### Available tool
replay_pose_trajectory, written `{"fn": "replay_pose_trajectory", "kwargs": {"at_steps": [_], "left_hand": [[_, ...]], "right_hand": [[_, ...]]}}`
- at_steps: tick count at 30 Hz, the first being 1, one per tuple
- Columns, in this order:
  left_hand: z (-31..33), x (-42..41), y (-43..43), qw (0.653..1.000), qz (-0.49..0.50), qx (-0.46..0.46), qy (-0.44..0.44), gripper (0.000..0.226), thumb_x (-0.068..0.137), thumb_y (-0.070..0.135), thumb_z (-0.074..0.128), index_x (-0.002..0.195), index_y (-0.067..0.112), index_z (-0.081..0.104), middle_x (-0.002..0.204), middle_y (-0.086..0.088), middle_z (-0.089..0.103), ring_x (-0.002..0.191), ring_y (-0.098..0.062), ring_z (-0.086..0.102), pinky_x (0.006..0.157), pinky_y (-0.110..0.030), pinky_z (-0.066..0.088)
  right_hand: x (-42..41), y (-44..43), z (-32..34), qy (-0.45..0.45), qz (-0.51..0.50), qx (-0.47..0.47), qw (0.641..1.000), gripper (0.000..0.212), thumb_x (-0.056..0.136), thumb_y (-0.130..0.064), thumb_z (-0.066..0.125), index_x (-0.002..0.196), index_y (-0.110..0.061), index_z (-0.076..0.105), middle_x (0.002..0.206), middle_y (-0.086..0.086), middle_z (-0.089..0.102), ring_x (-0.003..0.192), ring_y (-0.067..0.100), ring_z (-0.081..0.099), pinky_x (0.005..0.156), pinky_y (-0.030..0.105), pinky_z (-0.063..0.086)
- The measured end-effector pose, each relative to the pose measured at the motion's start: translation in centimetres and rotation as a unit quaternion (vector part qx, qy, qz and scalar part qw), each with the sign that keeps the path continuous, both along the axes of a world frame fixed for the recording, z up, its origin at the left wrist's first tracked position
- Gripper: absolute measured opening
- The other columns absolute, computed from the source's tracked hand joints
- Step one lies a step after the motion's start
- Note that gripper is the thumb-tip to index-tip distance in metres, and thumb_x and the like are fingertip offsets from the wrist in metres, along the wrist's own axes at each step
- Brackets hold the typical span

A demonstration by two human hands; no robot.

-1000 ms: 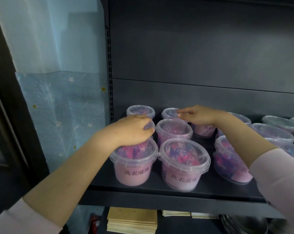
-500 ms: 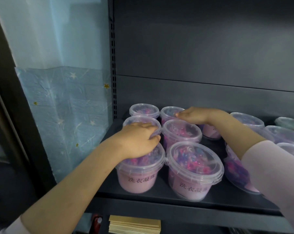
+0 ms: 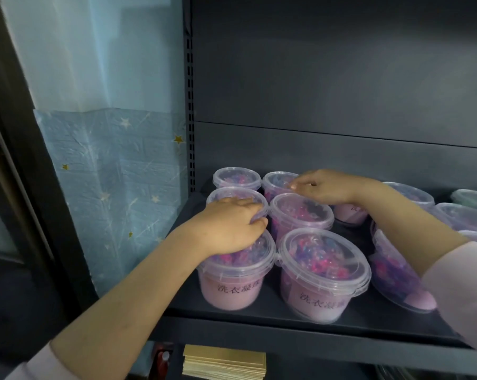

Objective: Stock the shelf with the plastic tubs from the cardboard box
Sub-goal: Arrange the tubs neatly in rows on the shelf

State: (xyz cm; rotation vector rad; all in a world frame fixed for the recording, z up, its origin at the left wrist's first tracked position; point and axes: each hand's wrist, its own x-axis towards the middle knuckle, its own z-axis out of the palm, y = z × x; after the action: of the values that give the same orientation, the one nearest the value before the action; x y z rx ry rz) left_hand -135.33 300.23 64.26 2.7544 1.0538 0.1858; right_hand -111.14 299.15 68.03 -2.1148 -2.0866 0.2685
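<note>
Clear plastic tubs (image 3: 325, 272), six in two columns, on grey shelf (image 3: 259, 311); left hand (image 3: 226, 229) lies flat on front-left tub (image 3: 232, 286); right hand (image 3: 325, 187), relaxed, touches rear-right tub (image 3: 275, 182).

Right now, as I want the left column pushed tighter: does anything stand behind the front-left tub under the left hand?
Yes. The middle-left tub stands directly behind the front-left tub, and the back-left tub sits behind that, near the back panel. The left hand lies over the front two.
</note>
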Motion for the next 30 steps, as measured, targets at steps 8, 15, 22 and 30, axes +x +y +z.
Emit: {"fn": "replay_pose_trajectory", "kwargs": {"at_steps": [8,15,22,30], "left_hand": [[0.0,-0.1,0.0,1.000,-0.002,-0.001,-0.007,0.056,0.101,0.046,0.027,0.152,0.024,0.026,0.160,0.005,0.017,0.147,-0.015,0.013,0.118,-0.032,0.010],[-0.3,0.0,0.4,1.000,0.004,0.002,-0.025,0.054,0.099,0.046,0.030,0.147,0.023,0.035,0.157,0.004,0.028,0.144,-0.016,0.023,0.116,-0.034,0.020],[1.1,-1.2,0.4,0.960,0.002,-0.070,-0.271,0.039,0.095,0.038,0.051,0.133,0.030,0.055,0.142,0.014,0.048,0.129,-0.004,0.043,0.101,-0.021,0.032],[-0.6,-5.7,-3.1,0.973,-0.117,0.057,-0.191,0.036,0.087,0.053,0.048,0.112,0.037,0.067,0.117,0.029,0.060,0.115,0.005,0.051,0.102,-0.028,0.041]], "right_hand": [[-0.7,-2.4,-1.1,0.040,0.008,-0.019,0.999,0.040,0.102,-0.041,0.043,0.137,-0.028,0.056,0.145,-0.013,0.050,0.133,0.005,0.044,0.117,0.030,0.029],[-1.0,-2.4,-1.3,0.067,-0.001,-0.022,0.998,0.041,0.101,-0.040,0.045,0.137,-0.023,0.057,0.147,-0.008,0.049,0.136,0.007,0.042,0.118,0.033,0.027],[-3.4,-7.4,-0.3,0.066,0.048,0.095,0.992,0.034,0.098,-0.039,0.051,0.128,-0.030,0.063,0.136,-0.016,0.058,0.124,-0.001,0.050,0.106,0.019,0.034],[-5.1,-16.8,-2.0,0.035,0.066,0.081,0.994,0.051,0.072,-0.074,0.051,0.119,-0.056,0.058,0.130,-0.036,0.052,0.122,-0.022,0.038,0.100,0.002,0.027]]}}
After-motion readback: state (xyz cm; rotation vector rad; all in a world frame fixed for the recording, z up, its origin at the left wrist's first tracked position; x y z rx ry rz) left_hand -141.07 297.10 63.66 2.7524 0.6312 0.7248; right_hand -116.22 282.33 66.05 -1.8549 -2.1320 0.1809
